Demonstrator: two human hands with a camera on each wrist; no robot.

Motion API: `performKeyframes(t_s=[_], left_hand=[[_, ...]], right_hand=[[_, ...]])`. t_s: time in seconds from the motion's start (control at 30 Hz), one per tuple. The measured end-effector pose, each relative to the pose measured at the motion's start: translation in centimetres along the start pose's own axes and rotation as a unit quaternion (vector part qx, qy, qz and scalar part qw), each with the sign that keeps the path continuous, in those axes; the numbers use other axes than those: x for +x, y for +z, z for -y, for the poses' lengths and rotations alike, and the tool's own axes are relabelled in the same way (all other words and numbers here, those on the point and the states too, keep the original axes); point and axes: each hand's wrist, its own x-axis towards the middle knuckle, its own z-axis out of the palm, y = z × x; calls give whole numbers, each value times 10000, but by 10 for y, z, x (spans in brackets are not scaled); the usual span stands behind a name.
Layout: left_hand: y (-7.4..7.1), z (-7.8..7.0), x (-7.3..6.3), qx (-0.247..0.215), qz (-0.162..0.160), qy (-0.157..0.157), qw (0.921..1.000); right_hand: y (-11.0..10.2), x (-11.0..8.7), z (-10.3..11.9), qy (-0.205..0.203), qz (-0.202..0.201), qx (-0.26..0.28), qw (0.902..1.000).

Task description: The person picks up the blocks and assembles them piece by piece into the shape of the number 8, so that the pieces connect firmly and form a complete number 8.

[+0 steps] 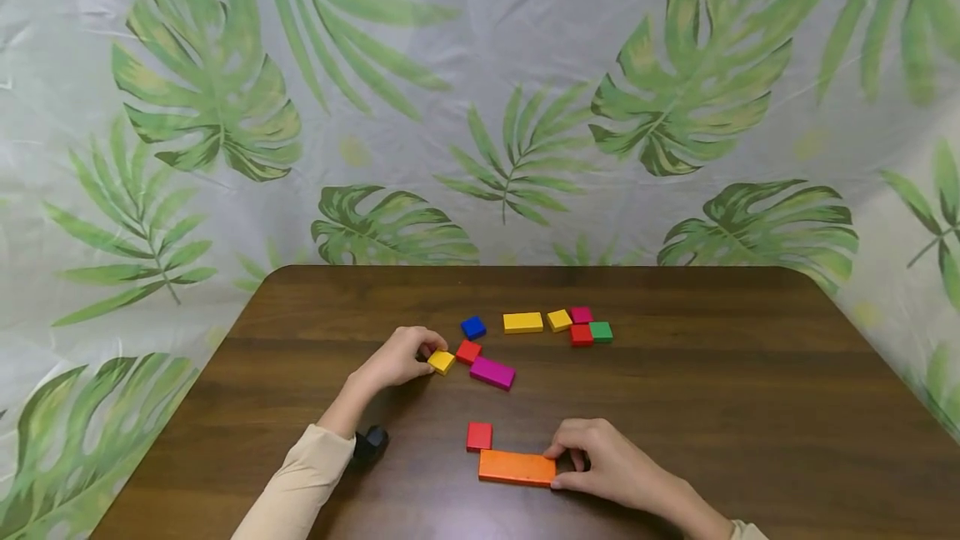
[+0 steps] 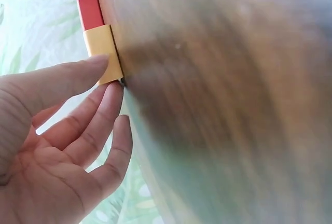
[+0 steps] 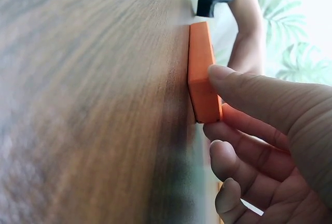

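Observation:
My left hand pinches a small yellow square block between thumb and fingers, low at the tabletop. Just right of it lie a red square block and a magenta rectangular block; in the left wrist view the yellow block lines up with the red block. Nearer the front, my right hand pinches the right end of a long orange block, which lies flat. Another red square block sits against the orange block's far left corner.
Toward the back of the brown table lie a blue block, a long yellow block, a yellow square, a pink block, a red block and a green block. A black device is at the left wrist.

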Motion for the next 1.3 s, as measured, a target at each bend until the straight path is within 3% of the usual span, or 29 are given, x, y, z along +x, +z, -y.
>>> performKeyframes(t_s=[0.3, 0.63, 0.83, 1.3], left_hand=[[1, -7, -16, -278, 160, 203, 9993], [7, -19, -20, -625, 207, 195, 9976], [13, -22, -20, -579, 244, 347, 9974], [25, -34, -18, -558, 327, 632, 9959]], right_hand=[[-2, 4, 0, 119, 93, 51, 9999], [-1, 3, -2, 12, 51, 83, 10000], [1, 1, -2, -187, -3, 121, 9998], [1, 0, -2, -39, -11, 110, 9999]])
